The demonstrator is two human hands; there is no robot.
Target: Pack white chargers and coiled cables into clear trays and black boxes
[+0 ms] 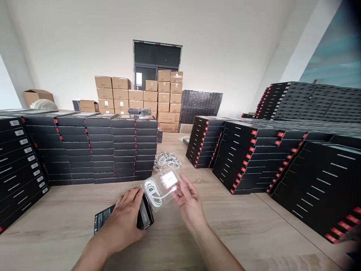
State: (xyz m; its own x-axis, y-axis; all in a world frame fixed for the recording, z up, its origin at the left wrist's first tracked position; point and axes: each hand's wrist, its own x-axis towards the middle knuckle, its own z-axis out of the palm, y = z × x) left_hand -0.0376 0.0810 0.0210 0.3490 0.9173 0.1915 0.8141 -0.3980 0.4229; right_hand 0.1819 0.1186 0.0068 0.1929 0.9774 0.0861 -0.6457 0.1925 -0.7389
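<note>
My right hand (190, 201) pinches the right edge of a clear plastic tray (166, 197). In the tray lie a white charger (169, 179) and a coiled white cable (152, 192). My left hand (125, 210) is closed over a black box (145, 216), whose near end faces the tray's left edge. Part of the box is hidden under that hand; its printed side shows to the left. The tray's left end is right beside the box, and I cannot tell whether it is partly inside. Behind the tray, a heap of white cables (167, 160) rests on the wooden table (180, 248).
Stacks of black boxes (101, 150) line the left side of the table. More black box stacks (239, 154) with red tabs stand on the right. Cardboard cartons (135, 96) are piled by the back wall, beside a tall grey stack (200, 107).
</note>
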